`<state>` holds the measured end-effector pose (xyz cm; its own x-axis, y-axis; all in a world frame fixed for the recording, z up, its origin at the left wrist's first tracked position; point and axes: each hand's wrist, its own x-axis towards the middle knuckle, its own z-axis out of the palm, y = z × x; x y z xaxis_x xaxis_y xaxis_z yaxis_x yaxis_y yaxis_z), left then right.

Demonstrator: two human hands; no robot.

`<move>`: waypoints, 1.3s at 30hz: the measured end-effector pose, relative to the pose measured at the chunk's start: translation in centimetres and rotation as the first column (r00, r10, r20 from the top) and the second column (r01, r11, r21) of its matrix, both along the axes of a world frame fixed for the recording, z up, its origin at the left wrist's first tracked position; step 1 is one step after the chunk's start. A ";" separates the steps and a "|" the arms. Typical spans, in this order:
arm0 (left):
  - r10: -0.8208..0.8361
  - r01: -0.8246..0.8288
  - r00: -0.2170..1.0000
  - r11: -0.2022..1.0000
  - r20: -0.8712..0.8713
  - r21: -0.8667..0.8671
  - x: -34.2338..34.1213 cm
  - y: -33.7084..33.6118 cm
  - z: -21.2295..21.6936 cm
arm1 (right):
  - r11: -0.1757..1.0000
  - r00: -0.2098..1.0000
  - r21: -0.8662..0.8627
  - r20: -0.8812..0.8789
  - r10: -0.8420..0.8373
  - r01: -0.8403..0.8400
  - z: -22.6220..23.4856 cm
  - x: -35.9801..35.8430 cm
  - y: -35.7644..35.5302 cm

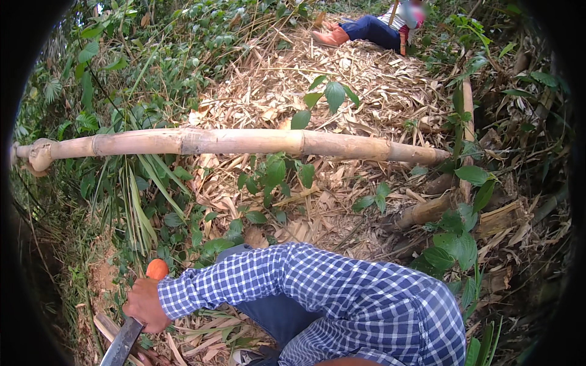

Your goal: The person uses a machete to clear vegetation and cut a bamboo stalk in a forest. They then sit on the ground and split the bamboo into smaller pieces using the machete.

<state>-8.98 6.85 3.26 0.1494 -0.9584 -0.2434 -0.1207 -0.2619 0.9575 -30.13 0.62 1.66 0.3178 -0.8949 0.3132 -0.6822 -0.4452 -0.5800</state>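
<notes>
Fingers (141, 304) of the right hand (146, 306) are wrapped round the grip of a knife (124, 344), low on the left as I watch from afar. I take it for the right hand because the arm runs from the shoulder at the lower right. The widest thing I see is the litter (262, 82) of dry leaves, with greenery (152, 67) crowding its edges. Across it, ahead of me, lies a long jointed pole (244, 141), and beyond that a person (373, 34) sits on the ground, well apart. A checked sleeve (238, 277) reaches over a bent dark trouser leg (278, 314) to the hand. The blade points down and left, and a pale strip (107, 327) of wood or bamboo lies just beside it, partly hidden; whether they touch I cannot tell. A brownish patch below may be the left hand, but it is too dim for me to call, so I can't tell how it stands. The orange butt (157, 269) shows above the fist. As for progress, the strip looks split and I judge it partway worked; how much trimming is left I can't judge. The pole shows no cut along its visible length.
</notes>
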 end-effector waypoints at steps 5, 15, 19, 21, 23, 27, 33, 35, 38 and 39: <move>0.020 -0.019 0.999 1.000 0.033 -0.008 0.6 0.0 -0.2 | 0.998 1.000 -0.067 0.011 0.020 -0.019 0.1 0.8 0.6; -0.097 0.335 0.736 0.912 0.670 -0.235 4.2 0.2 -5.4 | 0.995 0.997 -0.089 -0.061 0.047 -0.052 -0.1 0.7 2.0; -0.030 0.024 0.983 0.999 -0.179 -0.036 1.1 0.6 -2.4 | 0.977 0.961 0.001 -0.184 0.208 -0.211 1.6 0.7 1.0; -0.076 0.059 0.973 0.995 -0.218 -0.085 -2.5 2.0 0.3 | 0.954 0.955 -0.025 -0.031 0.296 -0.297 -0.3 -0.1 1.4; -0.151 0.146 0.988 0.978 -0.016 -0.150 -1.1 2.2 0.9 | 0.961 0.971 -0.145 0.008 0.241 -0.237 0.4 -0.3 1.5; -0.243 0.207 0.921 0.967 -0.303 -0.146 -2.4 2.3 2.9 | 0.968 0.983 -0.179 -0.088 0.160 -0.173 1.7 0.0 2.0; -0.237 0.201 0.941 0.966 -0.243 -0.163 -3.5 3.8 3.5 | 0.952 0.977 -0.219 -0.047 0.208 -0.214 1.5 -0.2 2.5; -0.246 0.224 0.939 0.968 -0.242 -0.117 -3.9 3.9 3.3 | 0.968 0.984 -0.179 -0.074 0.165 -0.176 0.9 -1.1 2.1; -0.229 0.207 0.944 0.972 -0.237 -0.113 -4.6 4.0 3.4 | 0.963 0.984 -0.202 -0.042 0.172 -0.177 1.1 -1.5 2.0; -0.240 0.217 0.943 0.969 -0.229 -0.120 -4.6 3.9 3.4 | 0.960 0.984 -0.214 -0.033 0.177 -0.180 1.2 -1.5 2.1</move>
<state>-13.58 10.78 6.68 -0.1283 -0.9796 -0.1546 0.0696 -0.1644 0.9839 -31.66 2.68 2.83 0.4715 -0.7354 0.4866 -0.5876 -0.6735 -0.4485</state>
